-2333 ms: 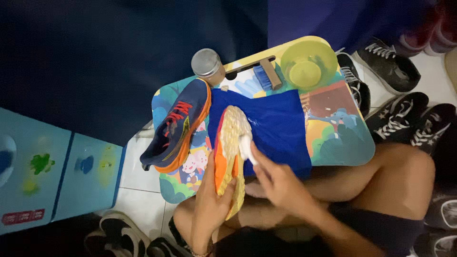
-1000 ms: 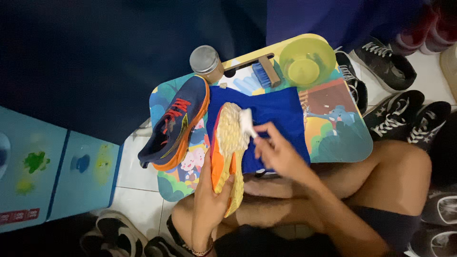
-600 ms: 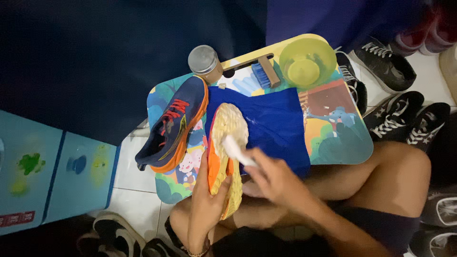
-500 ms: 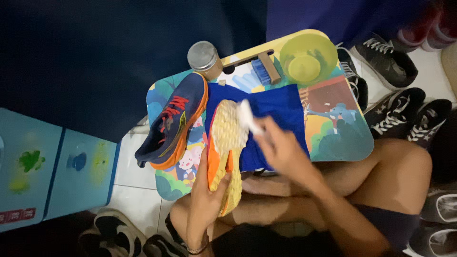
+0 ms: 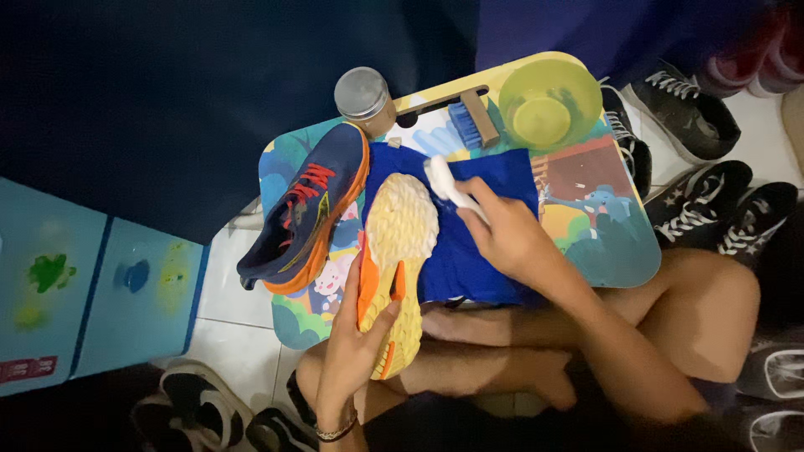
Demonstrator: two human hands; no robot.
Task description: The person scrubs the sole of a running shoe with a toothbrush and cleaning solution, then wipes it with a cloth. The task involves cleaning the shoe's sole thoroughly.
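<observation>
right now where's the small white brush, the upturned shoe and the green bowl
small white brush (image 5: pixel 444 177), head view, on its white head beside the sole's toe
upturned shoe (image 5: pixel 400 230), head view, on the pale yellow forefoot of the sole
green bowl (image 5: pixel 548 102), head view, on its inner wall

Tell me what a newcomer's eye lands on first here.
First the yellow sole of the upturned shoe in the middle, its heel end held by the left hand while the right hand holds a white brush at its toe end over a blue cloth. Beside it on the colourful small table lies the matching navy and orange shoe, with a yellow-green bowl at the far corner.
</observation>
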